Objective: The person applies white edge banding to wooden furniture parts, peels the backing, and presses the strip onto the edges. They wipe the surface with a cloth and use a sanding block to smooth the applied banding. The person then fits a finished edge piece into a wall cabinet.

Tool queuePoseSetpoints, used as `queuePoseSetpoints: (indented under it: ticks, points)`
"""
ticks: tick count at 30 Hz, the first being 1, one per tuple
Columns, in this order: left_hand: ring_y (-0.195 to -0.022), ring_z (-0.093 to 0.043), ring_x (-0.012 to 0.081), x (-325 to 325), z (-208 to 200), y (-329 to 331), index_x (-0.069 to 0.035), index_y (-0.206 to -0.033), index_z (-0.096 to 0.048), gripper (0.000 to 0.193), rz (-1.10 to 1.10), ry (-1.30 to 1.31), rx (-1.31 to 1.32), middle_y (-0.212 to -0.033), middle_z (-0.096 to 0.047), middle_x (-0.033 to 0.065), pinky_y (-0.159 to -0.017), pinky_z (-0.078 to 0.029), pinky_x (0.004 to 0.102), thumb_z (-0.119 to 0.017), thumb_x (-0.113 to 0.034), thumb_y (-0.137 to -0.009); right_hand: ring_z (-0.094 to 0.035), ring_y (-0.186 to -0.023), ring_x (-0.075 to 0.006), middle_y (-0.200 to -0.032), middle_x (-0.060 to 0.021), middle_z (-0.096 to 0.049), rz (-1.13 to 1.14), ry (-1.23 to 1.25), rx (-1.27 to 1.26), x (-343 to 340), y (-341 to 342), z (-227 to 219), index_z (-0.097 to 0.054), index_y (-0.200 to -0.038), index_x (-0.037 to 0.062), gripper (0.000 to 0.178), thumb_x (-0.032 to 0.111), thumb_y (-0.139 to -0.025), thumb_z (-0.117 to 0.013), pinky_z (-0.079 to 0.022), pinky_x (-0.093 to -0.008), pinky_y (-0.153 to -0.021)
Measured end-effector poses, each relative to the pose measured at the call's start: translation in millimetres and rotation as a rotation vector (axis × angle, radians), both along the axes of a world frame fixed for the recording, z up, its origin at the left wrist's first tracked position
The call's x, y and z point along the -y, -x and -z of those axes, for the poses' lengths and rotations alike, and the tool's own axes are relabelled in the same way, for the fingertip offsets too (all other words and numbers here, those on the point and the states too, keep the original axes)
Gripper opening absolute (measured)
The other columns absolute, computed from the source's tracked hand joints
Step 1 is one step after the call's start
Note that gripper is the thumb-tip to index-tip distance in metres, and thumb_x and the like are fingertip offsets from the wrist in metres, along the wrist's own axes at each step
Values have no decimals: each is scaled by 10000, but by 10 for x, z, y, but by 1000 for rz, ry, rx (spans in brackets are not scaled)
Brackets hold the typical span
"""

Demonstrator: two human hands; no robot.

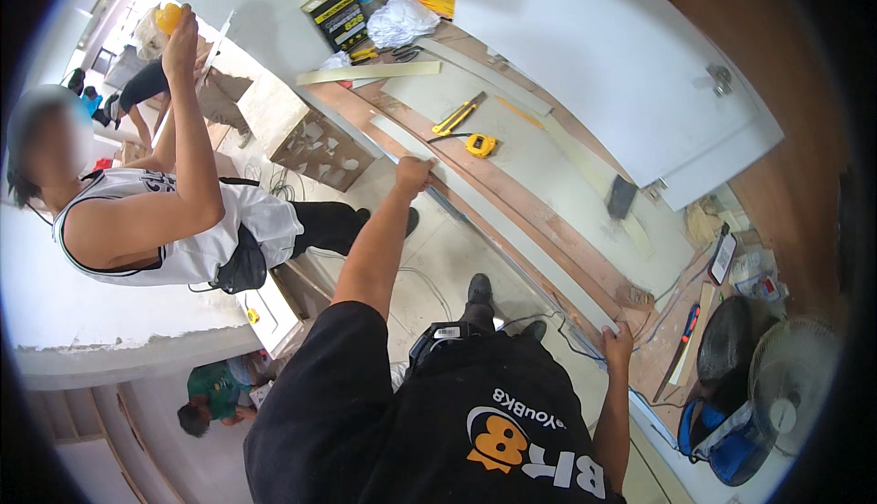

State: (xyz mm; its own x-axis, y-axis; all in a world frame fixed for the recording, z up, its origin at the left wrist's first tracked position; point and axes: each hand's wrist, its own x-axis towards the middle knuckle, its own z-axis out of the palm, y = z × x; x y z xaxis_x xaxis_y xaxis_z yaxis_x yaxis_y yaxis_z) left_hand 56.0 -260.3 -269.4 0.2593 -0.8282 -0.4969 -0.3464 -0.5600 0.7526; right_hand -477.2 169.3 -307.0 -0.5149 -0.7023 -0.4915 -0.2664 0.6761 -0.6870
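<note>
A long, narrow white strip (504,224) lies slantwise along the near side of the wooden work surface. My left hand (414,176) is closed at its near edge, toward the upper left end. At the lower right end my right hand (618,347) pinches the strip, thumb on top. Beyond the strip, a yellow tape measure (480,145) and a yellow utility knife (459,114) rest on a pale panel (539,162). A dark block (621,197) sits farther right on the panel.
A white door panel (621,66) with a knob leans at the back. An adhesive box (335,16) and crumpled plastic stand far left. A fan (784,404), a blue-black bag (731,440) and a red-blue cutter (687,326) are at right. A co-worker (164,212) stands at left, arms raised.
</note>
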Motion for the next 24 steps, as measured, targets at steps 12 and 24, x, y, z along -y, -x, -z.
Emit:
queuePoseSetpoints:
  ticks: [12, 24]
  points:
    - [-932, -761, 339, 664, 64, -831, 14, -1044, -775, 265, 77, 284, 355, -1013, -771, 238, -820, -587, 430, -721, -174, -866, -592, -1304, -445, -1332, -299, -637, 23, 91, -650, -31, -553, -417, -624, -1345, -50, 426, 206, -1009, -674, -510, -478, -1045]
    - [-1149, -680, 411, 2580, 90, -2289, -116, -1287, -728, 499, -19, 490, 733, -1167, -744, 190, -995, -513, 538, -709, -481, -947, -610, -875, -313, -1014, -204, -623, 71, 33, -210, 308, -1071, -757, -582, -1099, -50, 153, 83, -1055, -520, -501, -410, -797]
